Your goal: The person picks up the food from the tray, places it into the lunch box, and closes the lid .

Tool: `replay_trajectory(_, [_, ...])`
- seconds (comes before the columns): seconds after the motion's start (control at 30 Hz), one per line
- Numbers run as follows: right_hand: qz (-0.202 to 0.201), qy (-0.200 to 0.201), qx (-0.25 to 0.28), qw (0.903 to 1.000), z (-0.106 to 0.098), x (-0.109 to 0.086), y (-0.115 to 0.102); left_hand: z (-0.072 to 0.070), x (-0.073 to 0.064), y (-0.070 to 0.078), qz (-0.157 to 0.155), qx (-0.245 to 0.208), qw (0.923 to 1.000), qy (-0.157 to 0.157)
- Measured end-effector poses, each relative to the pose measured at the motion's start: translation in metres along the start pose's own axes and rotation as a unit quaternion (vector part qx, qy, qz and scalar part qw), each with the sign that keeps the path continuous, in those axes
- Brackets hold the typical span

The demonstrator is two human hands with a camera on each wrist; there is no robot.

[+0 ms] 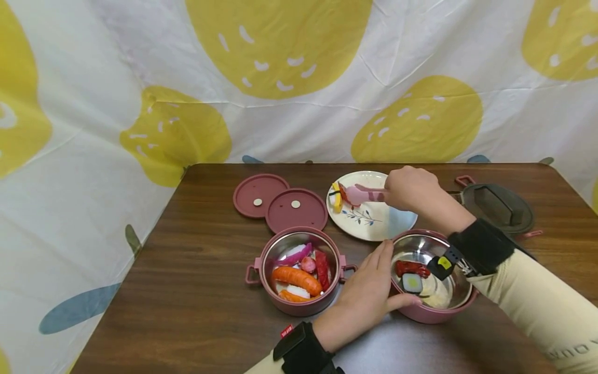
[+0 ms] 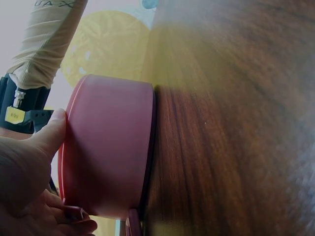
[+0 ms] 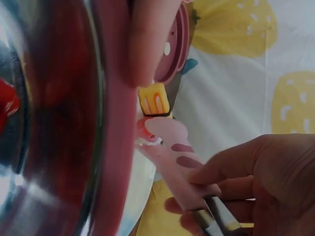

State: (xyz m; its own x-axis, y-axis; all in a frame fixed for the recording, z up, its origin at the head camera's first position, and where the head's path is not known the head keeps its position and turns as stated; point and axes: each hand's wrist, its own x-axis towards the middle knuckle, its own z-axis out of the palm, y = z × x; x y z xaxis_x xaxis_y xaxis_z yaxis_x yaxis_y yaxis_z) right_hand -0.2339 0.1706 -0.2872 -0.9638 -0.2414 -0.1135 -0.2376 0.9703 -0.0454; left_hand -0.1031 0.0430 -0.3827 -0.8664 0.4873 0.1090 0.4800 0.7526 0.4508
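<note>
My right hand (image 1: 411,189) grips pink tongs (image 1: 371,194) over the white plate (image 1: 392,221). The tongs' tips are at a red-and-white toy sushi piece (image 3: 147,132); whether they pinch it I cannot tell. Next to it on the plate lies a yellow-topped toy sushi (image 1: 335,197) with a black band. With my left hand (image 1: 362,291) I hold the left side of the right pink pot (image 2: 108,147), thumb on its rim and fingers by its handle. Inside that pot are a red piece (image 1: 411,268), a black-wrapped roll (image 1: 412,283) and a pale piece (image 1: 438,295).
To the left stands another pink pot (image 1: 301,307) with several toy sushi pieces, including an orange shrimp-like one (image 1: 296,280). Two round pink lids (image 1: 296,213) overlap behind it. A dark pan-like item (image 1: 495,208) with pink handles lies at the back right.
</note>
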Motion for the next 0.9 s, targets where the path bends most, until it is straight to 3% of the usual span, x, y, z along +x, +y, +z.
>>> replay_trajectory(0.33, [-0.030, 0.076, -0.009, 0.9966, 0.011, -0.004, 0.009, 0.000, 0.000, -0.001, -0.006, 0.002, 1.0000, -0.001])
replay_trajectory(0.9, [-0.026, 0.096, 0.000, 0.9951, 0.017, -0.018, 0.033, 0.002, -0.001, -0.004, 0.003, -0.014, 0.9999, 0.008])
